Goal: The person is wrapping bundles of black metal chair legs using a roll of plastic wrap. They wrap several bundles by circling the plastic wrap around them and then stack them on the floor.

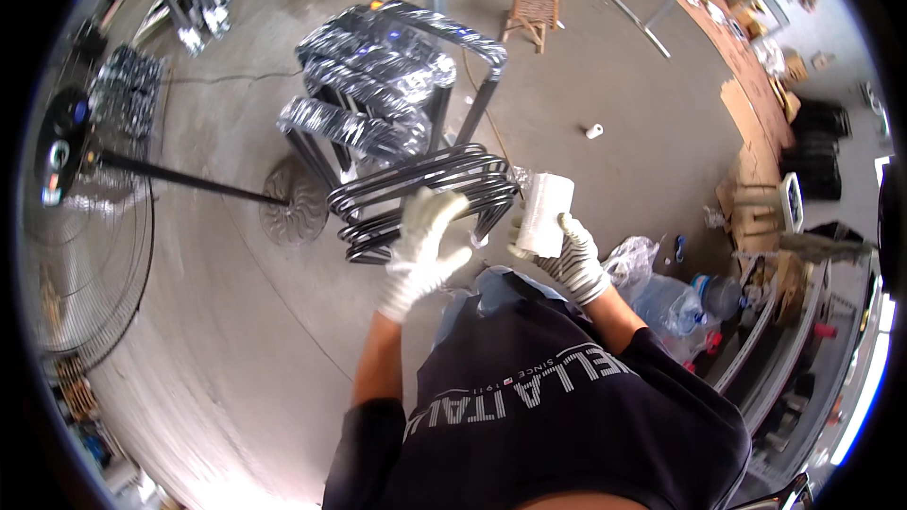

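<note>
My right hand (578, 262), in a striped work glove, grips a whitish roll of stretch film (548, 212) in front of my body. My left hand (420, 250), in a pale glove, has its fingers and thumb apart with nothing visible in them. It is raised over the near side of a stack of black tubular metal frames (416, 184); whether it touches them I cannot tell. Just beyond, more black frames stand with their upper parts bundled in shiny clear film (378, 71). Part of the stack is hidden behind my left hand.
At left stands a large floor fan (85, 217) with a pole and round base (295, 203). A small wooden stool (534, 14) and a small white roll (594, 131) are farther off. Plastic bottles (666, 302) lie at right beside a metal rack (784, 321). A cable crosses the floor.
</note>
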The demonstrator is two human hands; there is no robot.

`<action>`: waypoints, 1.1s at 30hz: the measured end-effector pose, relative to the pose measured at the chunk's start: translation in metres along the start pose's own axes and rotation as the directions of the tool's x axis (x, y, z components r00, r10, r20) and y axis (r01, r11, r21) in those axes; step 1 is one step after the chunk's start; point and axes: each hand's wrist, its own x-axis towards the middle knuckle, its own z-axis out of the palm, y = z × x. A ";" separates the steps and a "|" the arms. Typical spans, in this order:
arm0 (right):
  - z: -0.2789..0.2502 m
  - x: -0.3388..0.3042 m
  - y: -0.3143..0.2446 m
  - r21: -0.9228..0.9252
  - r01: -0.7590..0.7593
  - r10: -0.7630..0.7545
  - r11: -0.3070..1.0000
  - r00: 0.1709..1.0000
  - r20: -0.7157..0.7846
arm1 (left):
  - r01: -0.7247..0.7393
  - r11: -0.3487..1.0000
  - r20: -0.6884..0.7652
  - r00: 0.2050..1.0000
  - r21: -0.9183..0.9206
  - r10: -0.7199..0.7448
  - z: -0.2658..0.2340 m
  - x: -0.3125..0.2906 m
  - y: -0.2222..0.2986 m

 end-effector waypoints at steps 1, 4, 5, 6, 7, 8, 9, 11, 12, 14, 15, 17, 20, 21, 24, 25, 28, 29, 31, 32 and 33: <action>-0.015 -0.002 -0.003 0.011 0.008 -0.008 1.000 0.999 -0.042 | 0.096 0.913 0.097 0.985 0.397 -0.145 -0.002 0.019 -0.004; -0.046 -0.002 -0.002 0.056 -0.014 0.019 0.998 0.995 -0.099 | 0.002 0.662 0.277 0.907 0.749 -0.316 0.003 0.050 -0.055; -0.045 -0.002 0.001 0.114 -0.016 0.025 0.993 0.996 -0.081 | -0.010 0.687 0.306 0.900 0.726 -0.311 0.003 0.056 -0.063; -0.045 -0.002 0.004 0.169 -0.022 0.033 0.985 0.998 -0.059 | -0.016 0.710 0.331 0.892 0.704 -0.308 0.003 0.061 -0.069; -0.059 0.005 0.007 0.195 -0.047 0.059 0.980 0.996 -0.060 | 0.011 0.718 0.342 0.874 0.696 -0.344 0.003 0.064 -0.072; -0.062 0.009 0.013 0.193 -0.040 0.056 0.980 0.996 -0.076 | 0.026 0.721 0.339 0.870 0.693 -0.358 0.005 0.066 -0.073; -0.064 0.015 0.016 0.183 -0.042 0.061 0.982 0.993 -0.098 | 0.044 0.736 0.342 0.866 0.676 -0.365 0.006 0.068 -0.071; -0.068 0.033 0.024 0.161 -0.040 0.057 0.986 0.993 -0.101 | 0.057 0.739 0.307 0.886 0.671 -0.347 0.009 0.070 -0.070; -0.069 0.035 0.023 0.130 -0.094 0.108 0.987 0.989 -0.100 | 0.057 0.752 0.284 0.905 0.657 -0.317 0.009 0.071 -0.070; -0.068 0.044 0.025 0.029 -0.036 0.041 0.999 0.982 -0.184 | 0.094 0.740 0.283 0.886 0.666 -0.367 0.010 0.074 -0.066; -0.070 0.050 0.025 0.048 -0.033 0.040 0.998 0.986 -0.163 | 0.084 0.730 0.281 0.888 0.678 -0.363 0.010 0.076 -0.065; -0.075 0.064 0.024 0.082 -0.033 0.042 0.996 0.992 -0.119 | 0.070 0.709 0.275 0.892 0.702 -0.360 0.012 0.076 -0.064; -0.077 0.077 0.028 0.229 -0.003 0.040 0.973 0.987 -0.157 | 0.098 0.750 0.261 0.901 0.654 -0.346 0.026 0.061 -0.060; -0.074 0.077 0.033 0.303 0.021 0.027 0.953 0.988 -0.152 | 0.103 0.776 0.228 0.925 0.623 -0.305 0.032 0.056 -0.059; -0.067 0.061 0.020 0.309 -0.047 0.088 0.950 0.989 -0.119 | 0.154 0.790 0.250 0.898 0.593 -0.362 0.038 0.053 -0.043; -0.085 0.057 0.023 0.298 -0.135 0.160 0.945 0.985 -0.064 | 0.174 0.769 0.275 0.867 0.615 -0.416 0.040 0.048 -0.038; -0.086 0.030 0.006 0.099 -0.279 0.285 0.955 0.956 -0.062 | 0.111 0.802 0.316 0.880 0.587 -0.354 0.055 0.022 -0.051; -0.079 0.021 -0.007 0.119 -0.313 0.316 0.942 0.949 -0.015 | 0.072 0.766 0.331 0.873 0.639 -0.358 0.063 0.008 -0.062; -0.097 0.011 -0.018 0.062 -0.347 0.349 0.936 0.937 -0.027 | 0.089 0.781 0.331 0.872 0.618 -0.360 0.062 0.005 -0.047; -0.101 0.007 -0.026 0.002 -0.315 0.314 0.949 0.948 -0.047 | 0.085 0.797 0.337 0.875 0.598 -0.346 0.064 0.007 -0.042; -0.115 0.004 -0.022 0.029 -0.258 0.260 0.966 0.962 -0.083 | 0.075 0.815 0.332 0.889 0.575 -0.316 0.062 0.008 -0.037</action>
